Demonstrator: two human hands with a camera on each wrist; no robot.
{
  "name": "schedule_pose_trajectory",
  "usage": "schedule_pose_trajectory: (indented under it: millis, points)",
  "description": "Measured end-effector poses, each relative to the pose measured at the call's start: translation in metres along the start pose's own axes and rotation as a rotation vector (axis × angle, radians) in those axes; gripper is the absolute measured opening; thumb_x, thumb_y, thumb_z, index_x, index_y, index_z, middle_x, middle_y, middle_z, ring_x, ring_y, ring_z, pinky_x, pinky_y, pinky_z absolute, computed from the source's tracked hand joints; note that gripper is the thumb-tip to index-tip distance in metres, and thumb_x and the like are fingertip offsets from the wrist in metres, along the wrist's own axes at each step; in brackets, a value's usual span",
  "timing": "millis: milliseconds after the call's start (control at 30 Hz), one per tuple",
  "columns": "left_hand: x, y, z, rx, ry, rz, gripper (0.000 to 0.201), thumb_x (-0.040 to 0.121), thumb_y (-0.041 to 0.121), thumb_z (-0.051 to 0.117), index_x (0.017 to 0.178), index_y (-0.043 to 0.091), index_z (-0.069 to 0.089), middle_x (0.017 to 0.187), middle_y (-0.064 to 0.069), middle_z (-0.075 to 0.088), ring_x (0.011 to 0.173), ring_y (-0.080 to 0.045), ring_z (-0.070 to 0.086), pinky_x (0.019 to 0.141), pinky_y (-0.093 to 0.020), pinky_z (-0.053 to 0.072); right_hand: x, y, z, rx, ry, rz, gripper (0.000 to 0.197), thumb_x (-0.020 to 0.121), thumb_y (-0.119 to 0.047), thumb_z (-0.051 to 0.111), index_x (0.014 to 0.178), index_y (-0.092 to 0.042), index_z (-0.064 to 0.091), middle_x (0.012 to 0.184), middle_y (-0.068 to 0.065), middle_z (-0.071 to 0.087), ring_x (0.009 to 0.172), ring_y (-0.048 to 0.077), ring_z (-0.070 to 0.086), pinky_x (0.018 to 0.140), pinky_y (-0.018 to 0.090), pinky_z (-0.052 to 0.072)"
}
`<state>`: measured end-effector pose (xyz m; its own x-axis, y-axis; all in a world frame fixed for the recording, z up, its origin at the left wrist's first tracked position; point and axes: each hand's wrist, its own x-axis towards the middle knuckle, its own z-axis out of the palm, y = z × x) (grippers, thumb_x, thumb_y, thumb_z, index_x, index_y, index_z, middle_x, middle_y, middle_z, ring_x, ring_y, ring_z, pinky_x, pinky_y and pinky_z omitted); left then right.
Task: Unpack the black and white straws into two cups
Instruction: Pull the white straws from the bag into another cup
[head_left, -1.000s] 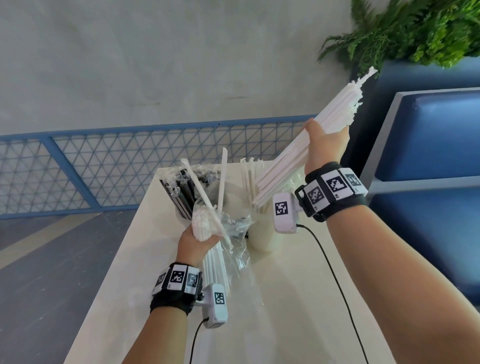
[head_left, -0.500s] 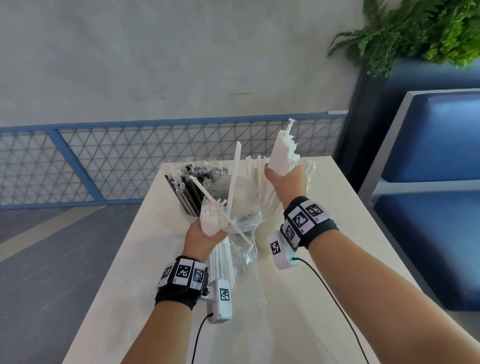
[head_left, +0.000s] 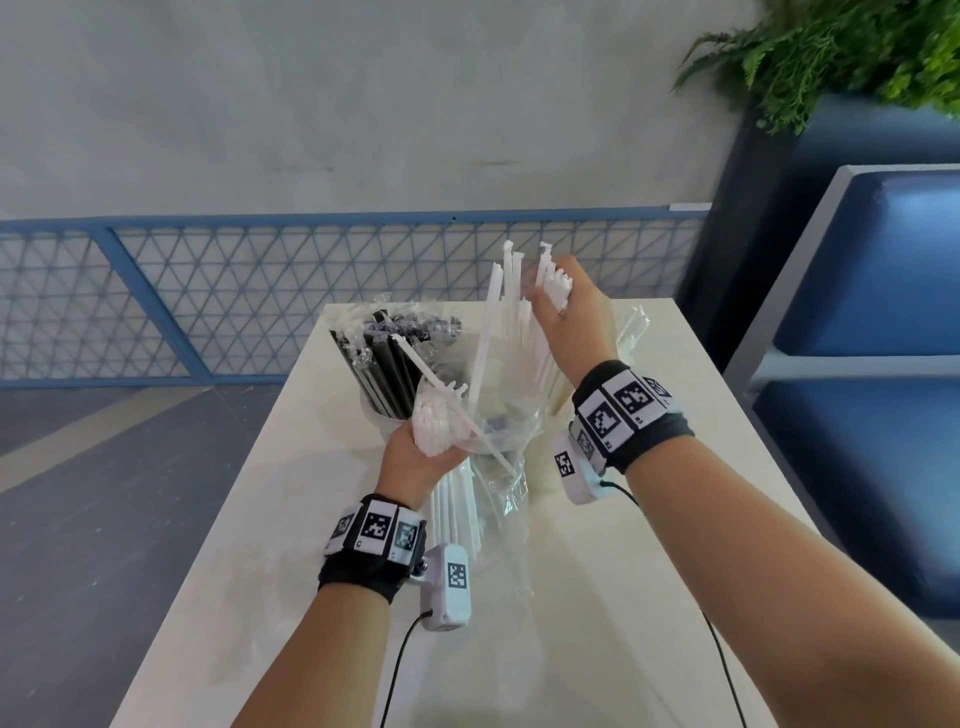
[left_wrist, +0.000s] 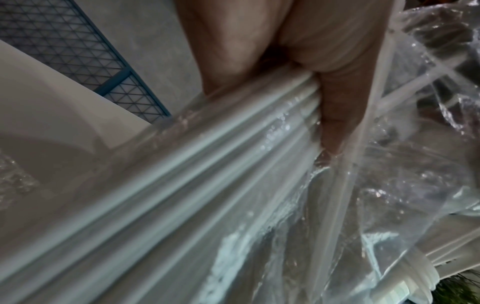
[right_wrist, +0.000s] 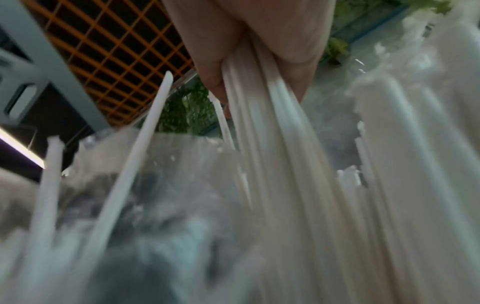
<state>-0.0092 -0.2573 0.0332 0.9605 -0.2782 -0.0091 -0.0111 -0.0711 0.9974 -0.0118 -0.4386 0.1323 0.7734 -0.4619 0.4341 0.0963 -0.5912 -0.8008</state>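
Observation:
My left hand (head_left: 421, 457) grips a bundle of white straws (head_left: 436, 423) still inside a clear plastic bag (head_left: 506, 447); the left wrist view shows my fingers (left_wrist: 335, 115) curled round the wrapped straws (left_wrist: 207, 174). My right hand (head_left: 566, 317) holds a second bunch of white straws (head_left: 553, 286) upright over the right cup, which is hidden behind hand and bag. In the right wrist view this bunch (right_wrist: 285, 164) runs down from my fist. Black straws (head_left: 384, 364) stand in the left cup (head_left: 376, 415), their plastic wrap still on top.
The white table (head_left: 322, 519) narrows toward a blue mesh railing (head_left: 208, 291) at the far end. A blue padded bench (head_left: 872, 364) stands to the right, with a planter of green fronds (head_left: 831, 47) above it. Wrist-camera cables trail across the near tabletop.
My right hand has swung its straw bunch from high at the right down to upright over the right cup. The left hand has kept hold of the bagged straws and hardly moved.

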Motion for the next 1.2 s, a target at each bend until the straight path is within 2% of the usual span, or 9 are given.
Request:
schedule_pose_trajectory:
  millis: [67, 233, 300, 400, 533, 667, 967, 1100, 1200]
  points:
    - [0.0, 0.0, -0.001, 0.004, 0.005, 0.002, 0.031, 0.072, -0.003, 0.072, 0.096, 0.006, 0.055, 0.08, 0.002, 0.059, 0.075, -0.003, 0.055, 0.056, -0.002, 0.046, 0.003, 0.009, 0.003, -0.055, -0.015, 0.016, 0.032, 0.092, -0.022, 0.05, 0.121, -0.01, 0.05, 0.089, 0.001, 0.058, 0.06, 0.008, 0.044, 0.066, 0.021, 0.038]
    - [0.002, -0.005, -0.003, 0.008, 0.029, -0.004, 0.034, 0.071, -0.001, 0.074, 0.1, 0.005, 0.057, 0.092, -0.006, 0.062, 0.08, -0.009, 0.059, 0.059, -0.002, 0.047, 0.0, 0.015, -0.002, -0.149, -0.046, 0.034, 0.035, 0.09, -0.023, 0.053, 0.122, -0.009, 0.05, 0.104, 0.002, 0.059, 0.068, 0.014, 0.051, 0.077, 0.033, 0.046]
    - [0.003, -0.007, -0.002, 0.002, 0.032, -0.019, 0.037, 0.07, 0.0, 0.074, 0.103, 0.003, 0.058, 0.094, -0.007, 0.062, 0.084, -0.013, 0.059, 0.06, -0.003, 0.047, -0.006, 0.021, -0.006, -0.285, -0.003, -0.008, 0.048, 0.086, -0.026, 0.059, 0.129, -0.012, 0.046, 0.125, 0.003, 0.051, 0.102, 0.021, 0.054, 0.098, 0.035, 0.037]
    - [0.004, -0.006, 0.0, -0.01, 0.029, -0.022, 0.035, 0.07, -0.001, 0.074, 0.1, 0.005, 0.057, 0.087, -0.002, 0.061, 0.079, -0.006, 0.058, 0.059, -0.002, 0.047, -0.019, 0.035, -0.008, -0.413, 0.216, -0.05, 0.072, 0.071, -0.043, 0.072, 0.134, -0.026, 0.04, 0.148, 0.006, 0.026, 0.138, 0.027, 0.021, 0.113, 0.041, 0.015]
    - [0.004, -0.008, 0.001, -0.027, 0.029, -0.026, 0.036, 0.07, -0.002, 0.074, 0.101, 0.006, 0.057, 0.087, -0.001, 0.062, 0.081, -0.009, 0.059, 0.06, -0.004, 0.048, -0.039, 0.05, -0.002, 0.066, 0.223, 0.205, 0.115, 0.061, -0.036, 0.084, 0.146, -0.026, 0.007, 0.153, 0.011, -0.004, 0.14, 0.018, 0.008, 0.113, 0.038, 0.015]
    - [0.003, -0.008, 0.0, -0.037, 0.048, -0.031, 0.036, 0.071, -0.002, 0.074, 0.101, 0.007, 0.056, 0.089, -0.001, 0.061, 0.081, -0.008, 0.058, 0.06, -0.004, 0.048, -0.042, 0.066, 0.001, 0.271, 0.112, 0.365, 0.135, 0.057, -0.029, 0.087, 0.145, -0.027, -0.016, 0.156, 0.01, 0.003, 0.144, 0.021, 0.014, 0.118, 0.046, 0.017]
    - [0.005, -0.011, 0.003, -0.06, 0.045, -0.052, 0.039, 0.07, -0.002, 0.073, 0.105, 0.006, 0.056, 0.098, -0.008, 0.062, 0.095, -0.02, 0.059, 0.079, -0.027, 0.047, -0.03, 0.063, -0.001, 0.007, -0.072, 0.374, 0.121, 0.061, -0.019, 0.085, 0.148, -0.021, 0.0, 0.148, 0.01, 0.022, 0.132, 0.026, 0.036, 0.105, 0.036, 0.033]
    - [0.004, -0.013, 0.002, -0.045, 0.045, -0.038, 0.038, 0.07, -0.002, 0.074, 0.104, 0.006, 0.057, 0.098, -0.008, 0.063, 0.091, -0.018, 0.06, 0.066, -0.01, 0.051, -0.032, 0.062, 0.007, -0.007, -0.03, 0.353, 0.094, 0.068, -0.012, 0.079, 0.143, -0.011, 0.022, 0.14, 0.008, 0.035, 0.122, 0.025, 0.044, 0.092, 0.023, 0.033]
    - [0.004, -0.013, 0.001, -0.057, 0.043, -0.033, 0.038, 0.07, -0.002, 0.074, 0.103, 0.006, 0.058, 0.095, -0.006, 0.064, 0.088, -0.015, 0.061, 0.066, -0.009, 0.052, -0.031, 0.065, 0.013, 0.114, 0.009, 0.384, 0.078, 0.068, -0.004, 0.073, 0.136, -0.014, 0.036, 0.129, 0.007, 0.051, 0.115, 0.026, 0.051, 0.094, 0.031, 0.043]
